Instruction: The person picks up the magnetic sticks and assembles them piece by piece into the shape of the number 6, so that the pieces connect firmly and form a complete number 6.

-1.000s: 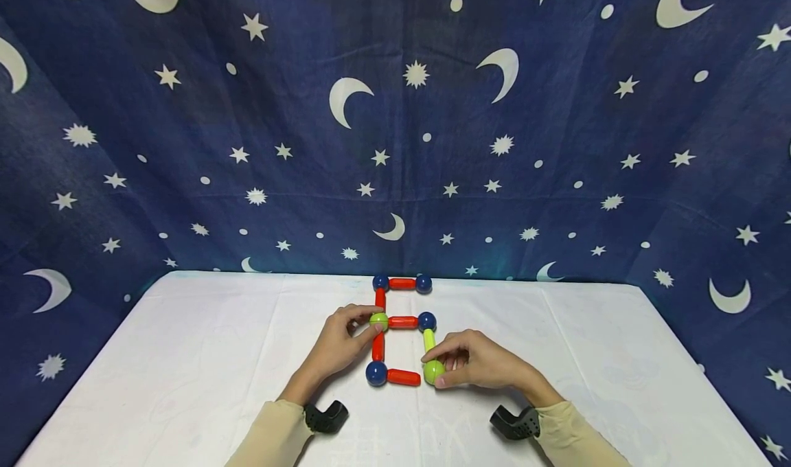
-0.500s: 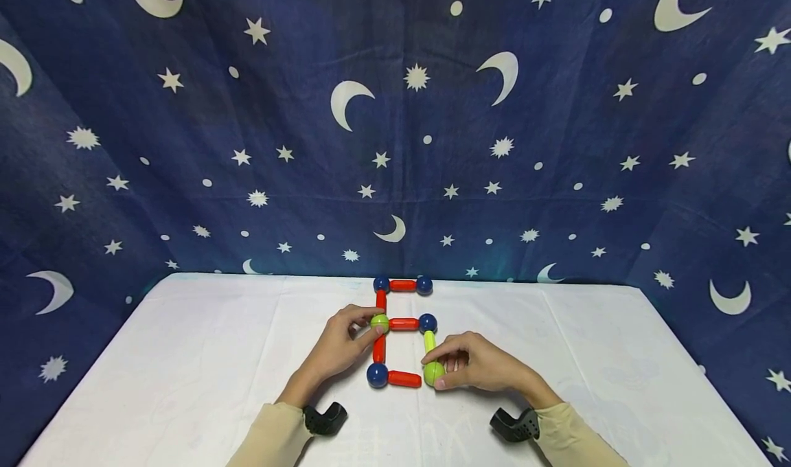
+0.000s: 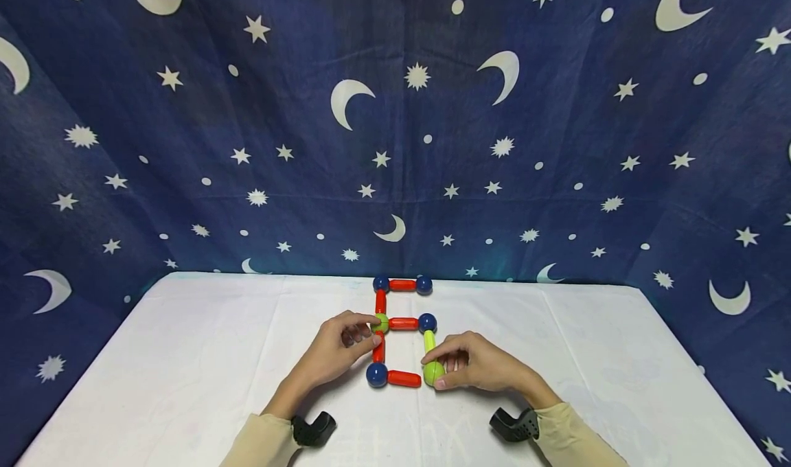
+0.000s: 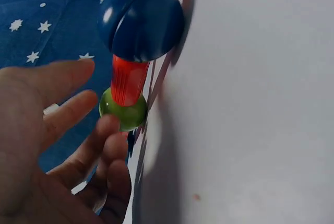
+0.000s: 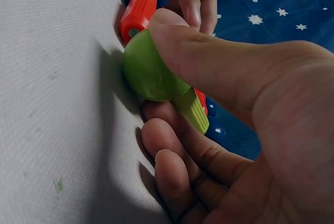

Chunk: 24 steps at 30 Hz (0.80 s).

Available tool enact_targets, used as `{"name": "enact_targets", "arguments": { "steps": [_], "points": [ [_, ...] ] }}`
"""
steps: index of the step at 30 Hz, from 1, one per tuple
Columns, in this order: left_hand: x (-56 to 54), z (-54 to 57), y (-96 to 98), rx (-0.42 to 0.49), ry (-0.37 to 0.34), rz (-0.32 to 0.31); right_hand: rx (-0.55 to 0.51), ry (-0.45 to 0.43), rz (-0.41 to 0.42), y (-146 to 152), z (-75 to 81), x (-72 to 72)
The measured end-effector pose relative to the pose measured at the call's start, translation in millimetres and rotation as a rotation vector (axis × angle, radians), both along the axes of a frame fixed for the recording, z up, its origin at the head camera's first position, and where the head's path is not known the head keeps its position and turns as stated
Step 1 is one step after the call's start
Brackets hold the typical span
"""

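A figure of balls and rods lies on the table. My right hand [image 3: 478,365] pinches a green ball [image 3: 434,373] between thumb and fingers; a yellow-green rod [image 3: 429,341] joins it to a blue ball [image 3: 427,323]. Beside that green ball, a small gap away, ends the lower red rod [image 3: 404,379], whose other end meets the lower left blue ball [image 3: 377,375]. My left hand [image 3: 338,350] is by the other green ball [image 3: 384,323], its thumb apart from it. In the left wrist view the fingers [image 4: 73,114] are loosely spread near this ball; whether a fingertip touches cannot be told.
Farther back, a red rod [image 3: 403,285] joins two blue balls near the rear edge of the white-covered table [image 3: 216,357]. A dark blue curtain [image 3: 278,110] with moons and stars hangs behind. Both wrists wear black camera mounts [image 3: 314,430].
My left hand has loosened from the green ball: its thumb has moved away towards me and the wrist has shifted left. My right hand and the figure look the same.
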State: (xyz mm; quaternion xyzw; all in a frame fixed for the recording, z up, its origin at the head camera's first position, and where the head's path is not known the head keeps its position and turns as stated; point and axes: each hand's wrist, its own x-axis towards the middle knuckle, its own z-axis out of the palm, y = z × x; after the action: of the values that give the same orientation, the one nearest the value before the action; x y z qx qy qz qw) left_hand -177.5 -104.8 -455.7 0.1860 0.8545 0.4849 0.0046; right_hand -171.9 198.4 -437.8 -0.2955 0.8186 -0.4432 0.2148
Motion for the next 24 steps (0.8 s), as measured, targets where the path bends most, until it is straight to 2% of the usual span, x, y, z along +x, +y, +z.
{"name": "enact_targets", "arguments": {
  "steps": [4,7,10,15,24],
  "points": [
    [5.3,-1.9,-7.2,0.036,-0.059,-0.141,-0.006,0.0,-0.001,-0.7,0.1,-0.1],
    [7.7,-3.4,-12.4,0.03,-0.089,-0.249,-0.009,-0.007,-0.003,-0.9,-0.1,-0.1],
    [8.9,-3.6,-14.3,-0.004,-0.099,-0.302,-0.003,-0.012,-0.007,-0.7,-0.5,0.1],
    [9.6,-3.9,-14.3,-0.016,-0.102,-0.324,0.005,-0.003,-0.006,0.0,-2.0,-0.6],
    [8.9,-7.8,-14.4,0.039,-0.059,-0.303,-0.002,0.002,-0.012,-0.8,-1.4,-0.6]
  ]
}}
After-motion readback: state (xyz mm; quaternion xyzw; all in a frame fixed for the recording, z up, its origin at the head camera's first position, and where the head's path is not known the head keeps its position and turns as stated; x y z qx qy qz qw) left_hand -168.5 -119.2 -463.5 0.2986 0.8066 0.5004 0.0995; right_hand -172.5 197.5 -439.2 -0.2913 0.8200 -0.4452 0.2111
